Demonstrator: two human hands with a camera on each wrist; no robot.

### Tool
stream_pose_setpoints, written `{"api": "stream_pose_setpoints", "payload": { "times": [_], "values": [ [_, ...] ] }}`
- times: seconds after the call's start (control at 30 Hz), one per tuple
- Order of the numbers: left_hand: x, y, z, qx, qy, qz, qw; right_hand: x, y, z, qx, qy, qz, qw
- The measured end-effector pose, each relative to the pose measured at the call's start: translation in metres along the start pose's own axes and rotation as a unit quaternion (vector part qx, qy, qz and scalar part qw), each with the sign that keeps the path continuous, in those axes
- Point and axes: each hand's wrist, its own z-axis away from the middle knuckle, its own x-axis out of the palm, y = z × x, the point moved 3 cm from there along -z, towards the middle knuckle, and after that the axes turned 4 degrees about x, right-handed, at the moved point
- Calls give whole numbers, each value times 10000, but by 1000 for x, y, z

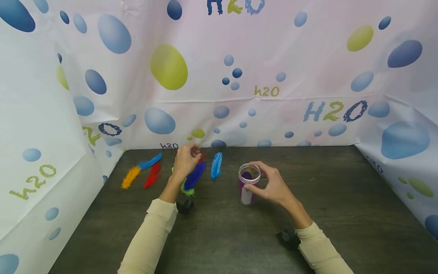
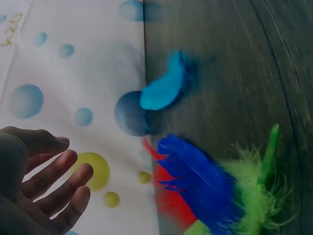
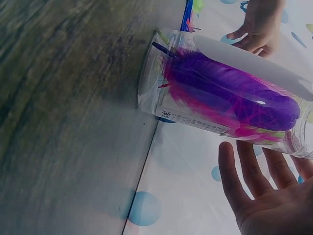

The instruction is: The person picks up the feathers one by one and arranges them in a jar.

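Note:
A clear jar [image 1: 246, 196] with purple and pink feathers inside stands upright on the dark table. My right hand [image 1: 273, 186] holds it near the open rim, thumb at the front and fingers behind. In the right wrist view, a large purple feather [image 3: 234, 93] shows through the jar's wall, and the other fingers [image 3: 252, 169] extend beside it. My left hand [image 1: 186, 160] hovers at the table's back edge, fingers loosely bent, holding nothing. Near it lie a dark blue feather [image 2: 200, 181], a red feather [image 2: 171, 196] and a fluffy green feather [image 2: 254, 196].
A light blue feather [image 1: 216, 166] lies between the left hand and the jar. Farther left are an orange feather [image 1: 131, 177], another blue feather [image 1: 149, 162] and a red one [image 1: 152, 176]. A white patterned sheet [image 1: 219, 76] rises behind the table and along its sides.

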Motion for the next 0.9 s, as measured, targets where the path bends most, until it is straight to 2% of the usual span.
{"api": "stream_pose_setpoints", "payload": {
  "times": [0.2, 0.5, 0.73, 0.9],
  "values": [
    [10, -15, -4, -397, -279, -100, 9988, 0, 0, 0, 21, -29, -21, 10000],
    [24, -31, -8, -710, -459, -399, 9956, 0, -1, 0, -11, -14, 5, 10000],
    [34, -43, -11, -709, -630, -759, 9926, 1, -1, 1, -22, 10, 14, 10000],
    [35, -46, -13, -676, -676, -910, 9912, 1, -1, 1, 0, 6, 23, 10000]
  ]
}}
